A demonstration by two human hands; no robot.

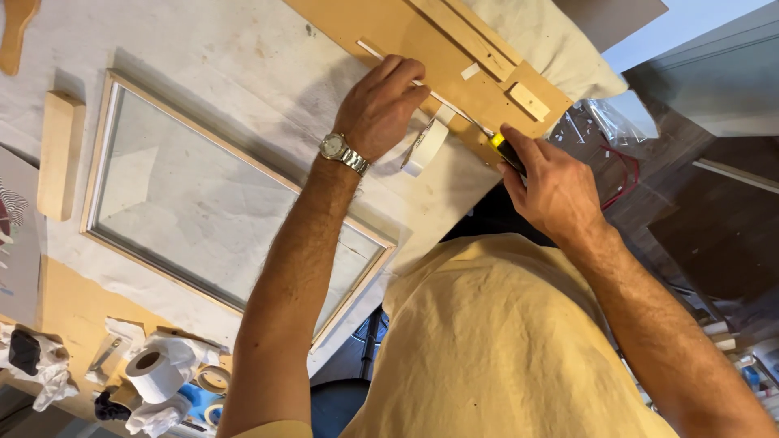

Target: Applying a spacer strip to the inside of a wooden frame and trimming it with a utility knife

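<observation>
The left hand (381,109) lies palm down on a brown board (406,36) at about 12 o'clock in the view. Its fingers (403,71) are curled over a thin white strip (369,50) that runs along the board from 11 o'clock toward 4 o'clock; the strip passes under the fingertips and comes out on both sides of them. The hand presses rather than grips, with nothing enclosed in it. A watch (342,152) sits on its wrist.

The right hand (552,191), at 2 o'clock from the centre, is closed around a knife (505,151) with a yellow and black handle. The thumb and forefinger pinch the handle near its front end, and the tip points to 10 o'clock, meeting the strip just right of the left hand. The blade itself is too small to make out.

A roll of white tape (426,146) stands on edge between the two hands, just below the strip. Wooden slats (479,40) lie on the board beyond it.

On the cloth-covered tabletop (243,49), a glazed frame (203,203) lies at 9 o'clock, with a wood block (58,154) to its left. A paper roll (154,373) sits at 7 o'clock among crumpled tissues.
</observation>
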